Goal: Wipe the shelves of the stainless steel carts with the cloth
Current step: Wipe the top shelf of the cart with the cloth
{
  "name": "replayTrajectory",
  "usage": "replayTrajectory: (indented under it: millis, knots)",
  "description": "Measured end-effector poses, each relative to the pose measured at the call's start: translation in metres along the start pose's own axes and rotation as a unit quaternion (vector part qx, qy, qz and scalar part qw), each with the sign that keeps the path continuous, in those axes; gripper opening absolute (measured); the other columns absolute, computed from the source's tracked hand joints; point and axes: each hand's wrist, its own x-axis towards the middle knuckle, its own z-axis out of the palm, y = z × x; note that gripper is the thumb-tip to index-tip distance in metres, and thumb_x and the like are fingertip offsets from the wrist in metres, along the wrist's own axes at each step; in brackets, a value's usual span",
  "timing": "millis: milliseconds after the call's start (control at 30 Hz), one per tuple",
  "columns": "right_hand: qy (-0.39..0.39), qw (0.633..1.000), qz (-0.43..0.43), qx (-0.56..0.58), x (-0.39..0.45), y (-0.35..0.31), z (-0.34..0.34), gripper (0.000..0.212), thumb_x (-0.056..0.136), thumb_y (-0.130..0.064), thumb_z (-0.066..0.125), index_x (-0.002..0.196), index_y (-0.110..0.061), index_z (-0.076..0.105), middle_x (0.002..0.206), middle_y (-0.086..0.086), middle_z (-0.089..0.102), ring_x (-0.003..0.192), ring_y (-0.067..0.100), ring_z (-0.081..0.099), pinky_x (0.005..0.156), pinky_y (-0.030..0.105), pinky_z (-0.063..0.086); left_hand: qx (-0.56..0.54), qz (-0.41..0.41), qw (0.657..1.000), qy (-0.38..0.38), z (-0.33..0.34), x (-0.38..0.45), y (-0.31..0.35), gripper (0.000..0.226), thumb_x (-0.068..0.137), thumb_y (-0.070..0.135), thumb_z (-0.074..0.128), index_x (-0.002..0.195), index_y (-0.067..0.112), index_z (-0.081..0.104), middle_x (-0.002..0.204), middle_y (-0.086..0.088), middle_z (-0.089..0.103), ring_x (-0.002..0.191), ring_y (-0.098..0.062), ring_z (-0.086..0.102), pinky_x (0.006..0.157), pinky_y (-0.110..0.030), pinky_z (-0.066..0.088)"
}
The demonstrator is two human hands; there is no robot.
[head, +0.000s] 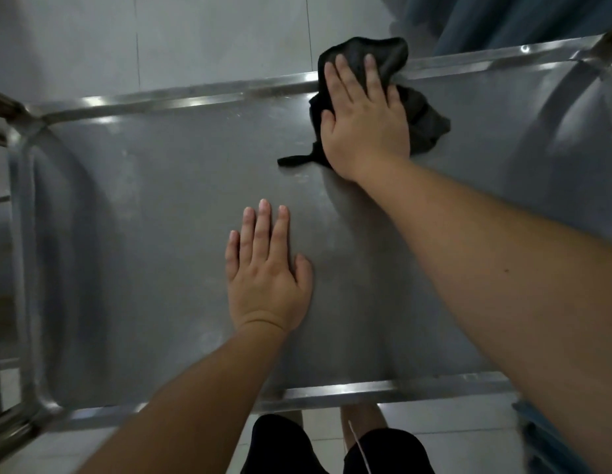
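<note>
Both hands lie flat, gripping nothing. My right hand (pixel 364 124) presses the cloth (pixel 424 124) at the shelf's (pixel 143 217) far rim; my left hand (pixel 267 268) rests mid-shelf. I see the cloth's long axis crossing that rim.

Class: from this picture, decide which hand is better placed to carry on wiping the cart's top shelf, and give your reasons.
The right hand. It already presses flat on the black cloth at the shelf's far rim. The left hand lies flat on bare steel, apart from the cloth, probably steadying the cart.
</note>
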Motion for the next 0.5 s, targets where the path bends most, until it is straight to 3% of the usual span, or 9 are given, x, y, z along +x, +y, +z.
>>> replayTrajectory:
  millis: [133, 267, 500]
  knots:
    - [-0.015, 1.000, -0.013, 0.006, -0.043, 0.003, 0.009, 0.066, 0.106, -0.047, 0.023, 0.168, -0.028, 0.017, 0.176, -0.008, 0.013, 0.163, 0.024, 0.007, 0.128, 0.050, 0.016, -0.010, 0.006, 1.000, 0.002, 0.000, -0.002, 0.001, 0.074, 0.096, 0.042, 0.043, 0.167, 0.024, 0.032, 0.176, -0.002, 0.022, 0.164, -0.020, 0.012, 0.132, -0.047, 0.009]
    - [0.004, 1.000, -0.031, -0.005, -0.156, 0.001, 0.032, 0.063, 0.106, -0.045, 0.034, 0.166, -0.026, 0.030, 0.173, -0.008, 0.026, 0.161, 0.023, 0.019, 0.123, 0.051, 0.026, -0.011, 0.006, 1.000, -0.018, -0.006, -0.001, 0.001, 0.074, 0.096, 0.043, 0.038, 0.167, 0.024, 0.031, 0.176, -0.003, 0.021, 0.164, -0.021, 0.011, 0.132, -0.046, 0.006]
    - [-0.058, 0.995, -0.076, 0.010, -0.346, -0.013, 0.067, 0.066, 0.104, -0.045, 0.041, 0.167, -0.028, 0.027, 0.175, -0.013, 0.017, 0.162, 0.022, 0.014, 0.123, 0.053, 0.026, -0.031, 0.008, 0.996, -0.089, -0.023, 0.001, 0.001, 0.075, 0.100, 0.048, 0.029, 0.170, 0.030, 0.014, 0.179, 0.003, 0.002, 0.164, -0.016, -0.008, 0.131, -0.039, -0.010]
